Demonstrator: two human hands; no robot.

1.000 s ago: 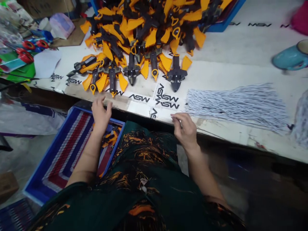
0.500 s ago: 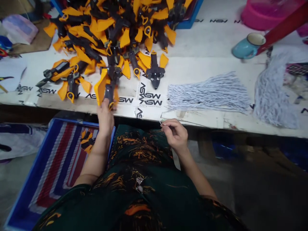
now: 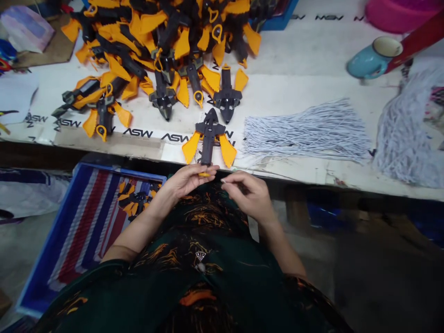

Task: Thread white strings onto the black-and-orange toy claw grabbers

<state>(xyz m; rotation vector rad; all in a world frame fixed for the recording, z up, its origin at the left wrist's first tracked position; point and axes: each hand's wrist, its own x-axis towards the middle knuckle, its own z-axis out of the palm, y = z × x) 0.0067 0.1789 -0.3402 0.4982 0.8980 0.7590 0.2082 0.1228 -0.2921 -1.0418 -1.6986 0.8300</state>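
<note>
At the table's front edge, my left hand (image 3: pixel 190 180) holds a black-and-orange toy plane (image 3: pixel 209 136) by its tail end, the pointed black nose facing away from me. The plane's two orange wings spread to either side above the printed table covering. My right hand (image 3: pixel 251 192) is closed in a pinch just right of the tail, apart from it. A small whitish end of string (image 3: pixel 223 181) shows at its fingertips; the rest is hidden. More toy planes (image 3: pixel 227 95) lie beyond, heaped towards the back left. A bundle of white strings (image 3: pixel 305 132) is spread to the right.
Below the table on the left stands a blue crate (image 3: pixel 74 171) with a striped lining and several toy planes inside. A blue mug (image 3: pixel 373 60), a pink basin (image 3: pixel 398 16) and a looser heap of white strings (image 3: pixel 398 134) are on the right.
My left hand has brought the toy plane from the pile's front rightwards, in front of me. My right hand has shifted slightly left, still pinching. The view has shifted a little.
</note>
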